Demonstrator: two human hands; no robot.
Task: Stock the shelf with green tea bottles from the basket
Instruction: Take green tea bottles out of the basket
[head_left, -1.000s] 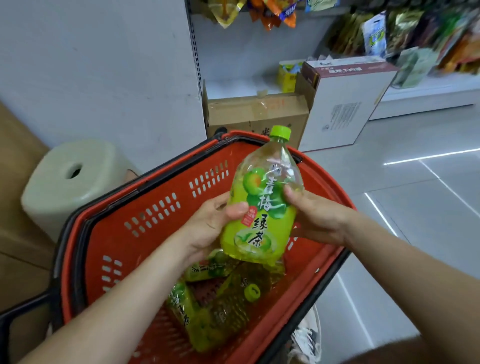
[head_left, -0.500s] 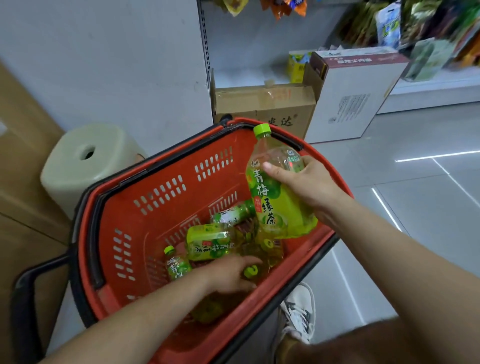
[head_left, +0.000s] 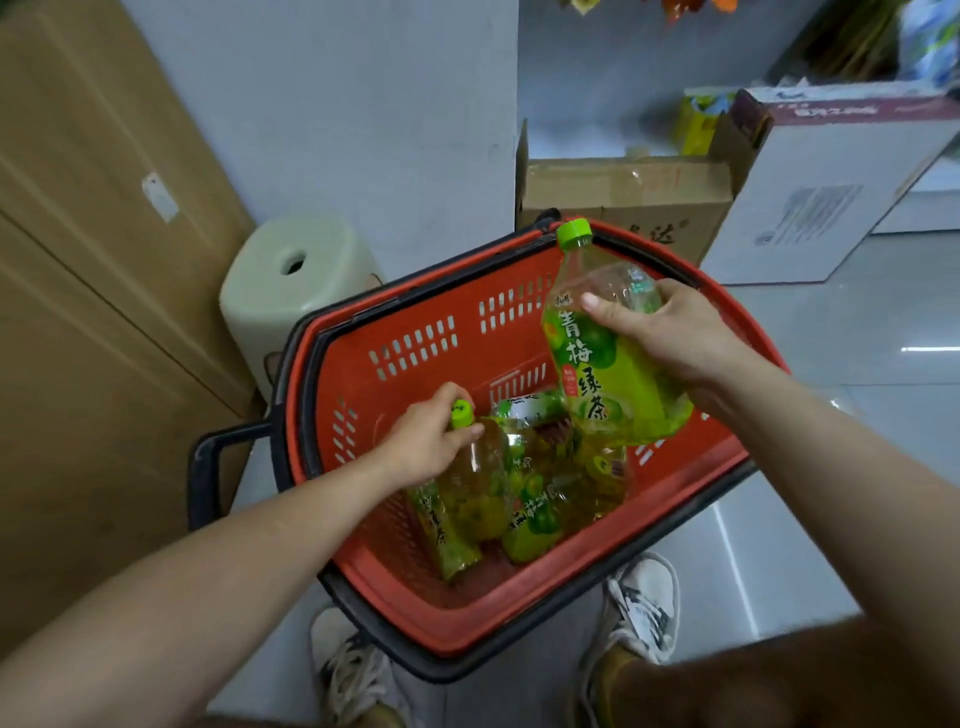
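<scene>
In basket (head_left: 415, 353), btls (head_left: 540, 499) overlapped, count unclear, both hands gripping.

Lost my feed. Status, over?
Right hand holds one bottle above basket. Left hand grips second bottle inside. Nothing blocking.

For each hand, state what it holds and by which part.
Right hand: raised green-capped tea bottle, by its shoulder. Left hand: another tea bottle in the red plastic basket, by its neck.

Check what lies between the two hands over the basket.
In the head view, between the left hand and right hand show the red basket wall and loose green tea bottles lying inside.
</scene>
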